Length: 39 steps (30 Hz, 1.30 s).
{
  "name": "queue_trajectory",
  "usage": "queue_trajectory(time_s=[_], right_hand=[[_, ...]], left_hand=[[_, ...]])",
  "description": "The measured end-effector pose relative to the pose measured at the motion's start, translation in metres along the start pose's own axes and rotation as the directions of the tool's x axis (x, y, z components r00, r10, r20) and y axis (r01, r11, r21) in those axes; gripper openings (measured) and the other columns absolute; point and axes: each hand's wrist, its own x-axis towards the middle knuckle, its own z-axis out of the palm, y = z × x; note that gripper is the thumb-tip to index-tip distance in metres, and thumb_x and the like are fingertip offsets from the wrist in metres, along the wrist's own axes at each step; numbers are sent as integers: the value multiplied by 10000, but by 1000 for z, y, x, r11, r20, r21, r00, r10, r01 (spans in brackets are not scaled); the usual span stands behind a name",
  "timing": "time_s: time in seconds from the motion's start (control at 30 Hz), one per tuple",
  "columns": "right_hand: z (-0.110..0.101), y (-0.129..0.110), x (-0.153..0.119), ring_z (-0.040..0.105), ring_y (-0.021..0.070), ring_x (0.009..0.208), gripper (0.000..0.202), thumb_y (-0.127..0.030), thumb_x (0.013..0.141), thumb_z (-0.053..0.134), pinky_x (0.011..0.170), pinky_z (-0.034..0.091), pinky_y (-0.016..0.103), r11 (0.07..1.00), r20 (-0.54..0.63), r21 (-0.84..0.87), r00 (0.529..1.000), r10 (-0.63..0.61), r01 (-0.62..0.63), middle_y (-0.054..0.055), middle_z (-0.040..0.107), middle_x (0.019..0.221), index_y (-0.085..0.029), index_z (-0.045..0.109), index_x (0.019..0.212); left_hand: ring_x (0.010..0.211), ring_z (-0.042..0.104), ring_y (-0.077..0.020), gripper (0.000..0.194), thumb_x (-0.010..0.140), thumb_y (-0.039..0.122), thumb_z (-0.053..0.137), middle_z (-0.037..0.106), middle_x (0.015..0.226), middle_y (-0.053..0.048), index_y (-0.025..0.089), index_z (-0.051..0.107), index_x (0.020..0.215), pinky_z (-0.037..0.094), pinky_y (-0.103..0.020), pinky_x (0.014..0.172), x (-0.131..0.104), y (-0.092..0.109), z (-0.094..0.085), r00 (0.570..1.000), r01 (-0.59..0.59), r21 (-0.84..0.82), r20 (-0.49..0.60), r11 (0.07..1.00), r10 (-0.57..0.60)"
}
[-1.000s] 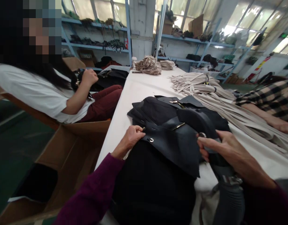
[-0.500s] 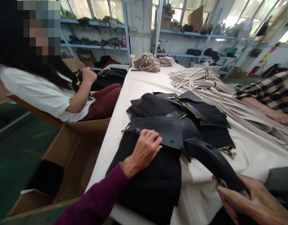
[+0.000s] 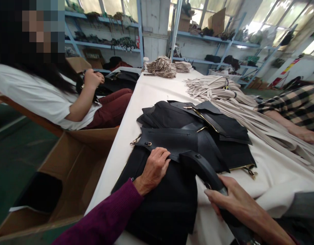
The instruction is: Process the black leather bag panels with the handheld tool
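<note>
- White cloth-covered table (image 3: 159, 90): my left hand (image 3: 155, 166) curls over a black leather panel (image 3: 169, 137), pinch unclear.
- Beside it, my right hand (image 3: 230, 195) grips a curved black plastic tool (image 3: 204, 166), seemingly mid-work.
- Beyond: gold-zippered black pieces (image 3: 231, 129), untouched.

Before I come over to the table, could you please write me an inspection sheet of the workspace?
Surface: white-covered table, wrinkled at near right.
Job's things: black pieces, overlapping, some with gold-coloured trim; black panel, with the head of a black handheld tool at its near edge.
Clutter: beige strips along the right; beige pile at the far end.
Hands: left hand on the panel; right hand gripping the tool.
Cables: nothing seen; the tool's lower end leaves the picture.
Surroundings: open cardboard box holding a dark piece; seated person at left; checked sleeve at right; blue shelving behind.
</note>
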Motion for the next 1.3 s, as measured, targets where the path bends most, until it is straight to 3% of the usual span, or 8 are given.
queue_trajectory(time_s=[0.2, 0.37, 0.47, 0.57, 0.77, 0.93, 1.07, 1.3], right_hand=[[-22, -4, -5, 491, 117, 432, 381, -485, 811, 486, 417, 368, 221, 993, -199, -107, 980, 25, -47, -22, 525, 476, -200, 486, 559], [-21, -1, -17, 521, 137, 425, 286, -456, 772, 521, 414, 399, 229, 992, -58, -67, 993, 106, -110, -26, 546, 462, -217, 486, 619], [-9, 2, -12, 539, 146, 427, 202, -397, 763, 536, 432, 419, 231, 988, 10, -34, 989, 150, -150, -53, 526, 445, -231, 461, 676], [0, 5, -2, 548, 134, 442, 169, -354, 802, 515, 455, 428, 223, 993, 60, -9, 991, 116, -116, -70, 523, 470, -223, 441, 725], [-1, -2, 11, 523, 116, 444, 222, -376, 834, 510, 450, 406, 216, 1000, -32, -15, 999, 16, -16, -58, 537, 499, -199, 457, 711], [-20, -10, 1, 493, 114, 435, 340, -475, 810, 512, 419, 363, 217, 997, -235, -56, 971, 40, -55, -26, 541, 483, -184, 504, 633], [-26, -4, -13, 478, 117, 424, 400, -500, 810, 490, 420, 363, 229, 995, -207, -67, 976, 64, -80, -16, 524, 468, -186, 504, 562], [-15, 9, -22, 516, 133, 445, 301, -490, 773, 540, 440, 403, 231, 994, -162, 61, 982, 102, -93, -42, 540, 480, -198, 505, 707]], left_hand=[[909, 530, -221, 148, 811, 82, 537, 591, 947, -92, 140, 576, 941, 476, -381, 811, 0, -3, 1, 998, 22, -21, 58, 1000, -21], [921, 524, -223, 154, 823, 82, 509, 582, 952, -87, 159, 574, 939, 468, -390, 821, 0, -3, 2, 998, 4, -32, 64, 999, -2], [915, 527, -220, 150, 827, 85, 505, 581, 946, -84, 160, 575, 937, 470, -384, 813, 1, -3, 2, 998, 5, -36, 60, 999, -3], [902, 525, -218, 129, 826, 93, 518, 586, 934, -85, 151, 580, 923, 470, -378, 806, 1, -5, 2, 998, 19, -33, 66, 999, -17], [893, 521, -212, 114, 838, 106, 514, 582, 938, -79, 157, 583, 913, 464, -367, 790, 2, -6, 4, 995, 41, -7, 93, 999, -40], [888, 513, -207, 119, 842, 107, 509, 574, 936, -73, 164, 579, 920, 458, -353, 773, 0, -5, 1, 994, 24, 34, 109, 999, -28], [923, 509, -213, 180, 868, 122, 466, 567, 976, -86, 159, 574, 1007, 440, -363, 801, 3, 3, 0, 988, -60, 68, 144, 996, 50], [942, 510, -253, 275, 871, 175, 484, 565, 1067, -132, 106, 533, 1132, 440, -393, 771, 22, 23, 15, 946, -255, 144, 243, 956, 216]])
